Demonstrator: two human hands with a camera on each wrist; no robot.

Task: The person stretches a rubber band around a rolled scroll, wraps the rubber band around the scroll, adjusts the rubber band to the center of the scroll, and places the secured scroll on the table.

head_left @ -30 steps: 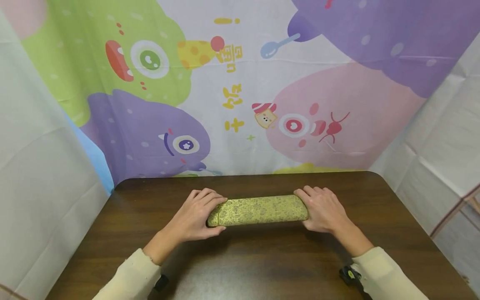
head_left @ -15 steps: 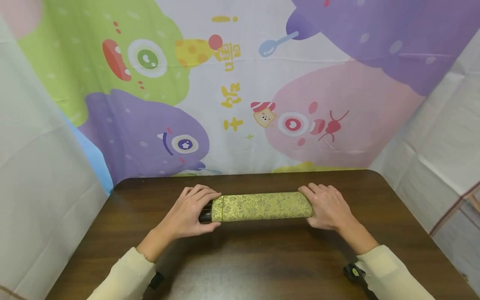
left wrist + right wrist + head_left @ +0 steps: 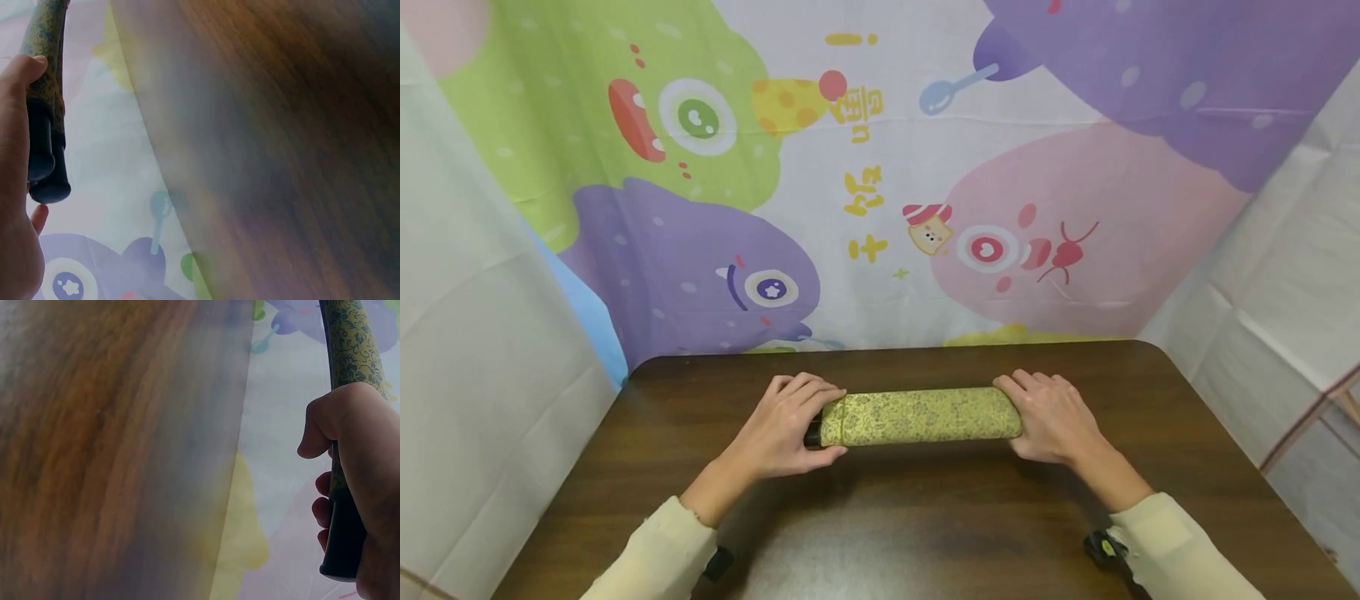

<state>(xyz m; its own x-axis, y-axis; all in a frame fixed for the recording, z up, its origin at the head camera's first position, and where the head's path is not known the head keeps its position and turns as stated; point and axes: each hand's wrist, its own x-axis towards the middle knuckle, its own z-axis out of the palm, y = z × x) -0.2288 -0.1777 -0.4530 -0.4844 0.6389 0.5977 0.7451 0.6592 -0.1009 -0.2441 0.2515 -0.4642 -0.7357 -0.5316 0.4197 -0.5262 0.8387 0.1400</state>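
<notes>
A rolled scroll (image 3: 925, 417) with two rollers side by side, backed in yellow-green floral cloth, lies level between my hands, above the table. My left hand (image 3: 784, 429) grips its left end, thumb on the near side and fingers over the far side. Black roller ends (image 3: 50, 181) stick out past the cloth in the left wrist view. My right hand (image 3: 1051, 418) holds the other end; in the right wrist view its thumb and curled fingers wrap round the scroll (image 3: 355, 347), and a black roller end (image 3: 342, 544) shows below. The scroll's underside is hidden in the head view.
The dark brown wooden table (image 3: 865, 533) has rounded far corners. Behind it hangs a cloth (image 3: 880, 308) printed with cartoon monsters. Pale curtains (image 3: 482, 333) close off both sides.
The scroll has shifted slightly right and up over the second, dipping back a little in the last half. More black roller end shows beside my left hand than at first. Both hands keep hold.
</notes>
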